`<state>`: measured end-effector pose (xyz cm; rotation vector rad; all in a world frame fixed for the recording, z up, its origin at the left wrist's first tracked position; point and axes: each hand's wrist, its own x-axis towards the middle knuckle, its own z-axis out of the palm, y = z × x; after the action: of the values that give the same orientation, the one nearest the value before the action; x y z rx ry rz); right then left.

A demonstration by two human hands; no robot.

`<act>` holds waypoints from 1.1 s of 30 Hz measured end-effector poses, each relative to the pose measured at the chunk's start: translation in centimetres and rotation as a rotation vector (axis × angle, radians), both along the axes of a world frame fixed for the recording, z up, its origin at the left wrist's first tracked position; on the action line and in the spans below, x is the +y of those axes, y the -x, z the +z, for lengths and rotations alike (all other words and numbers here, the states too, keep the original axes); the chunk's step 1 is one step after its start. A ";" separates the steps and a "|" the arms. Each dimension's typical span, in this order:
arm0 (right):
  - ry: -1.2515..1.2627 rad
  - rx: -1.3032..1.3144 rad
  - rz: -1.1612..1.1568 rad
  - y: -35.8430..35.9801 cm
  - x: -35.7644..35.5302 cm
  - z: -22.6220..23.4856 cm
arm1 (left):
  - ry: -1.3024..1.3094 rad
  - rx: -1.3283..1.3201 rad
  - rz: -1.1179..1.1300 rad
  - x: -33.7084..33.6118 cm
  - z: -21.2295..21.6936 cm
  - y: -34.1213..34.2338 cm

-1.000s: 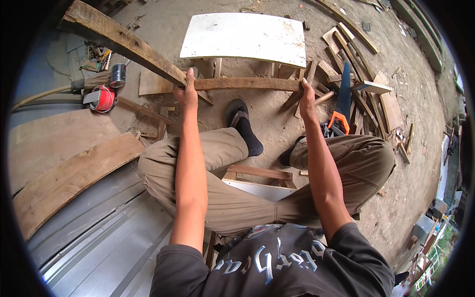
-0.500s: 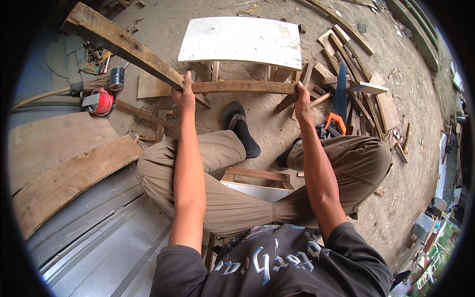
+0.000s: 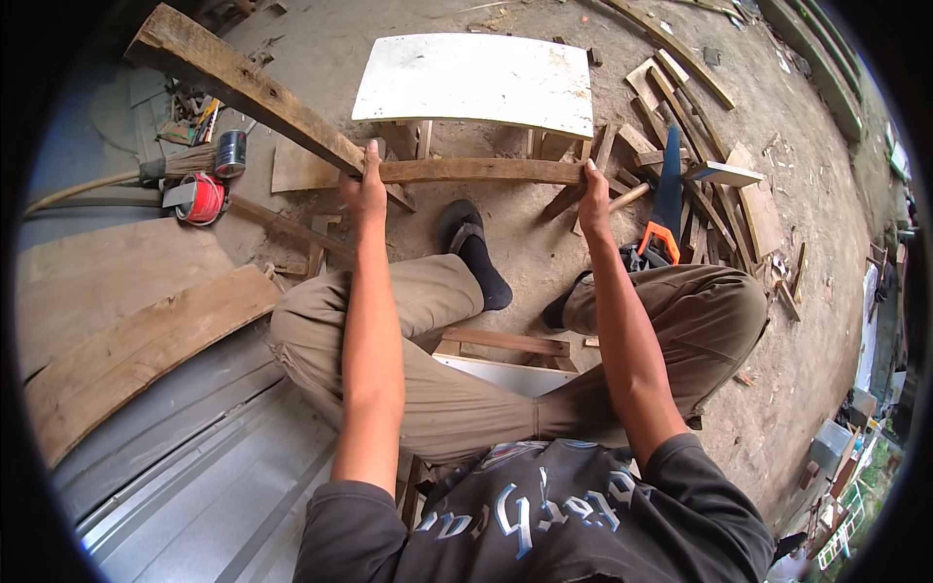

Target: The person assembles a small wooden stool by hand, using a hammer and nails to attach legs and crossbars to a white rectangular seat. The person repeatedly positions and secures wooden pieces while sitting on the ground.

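Note:
Both my hands hold wood out over my knees. A thick, weathered wooden beam slants from the far left down to my left hand. A thinner wooden bar runs crosswise between my hands, its left end at the beam's near end. My left hand is closed around that corner, thumb up. At the bar's right end, my right hand is closed on it, also thumb up. Whether the two pieces are fastened together is hidden by my left hand. Just beyond the bar stands a low table with a white top.
On the right, a handsaw with an orange handle leans by a hammer and a heap of wood strips. To the left are a red can, a dark can, a broom and a wide plank.
Almost nothing differs. The beam's far end and my left hand have shifted very slightly to the right; my grip looks the same.

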<state>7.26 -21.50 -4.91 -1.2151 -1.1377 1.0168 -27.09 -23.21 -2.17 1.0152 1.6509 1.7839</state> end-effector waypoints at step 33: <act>-0.090 -0.038 0.084 -0.7 0.4 -1.4 | -0.020 -0.018 -0.101 -2.7 0.2 -0.4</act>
<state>7.95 -21.08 -6.36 -1.1273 -1.2599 0.9974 -26.71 -25.90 -1.97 1.0694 1.5462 1.7412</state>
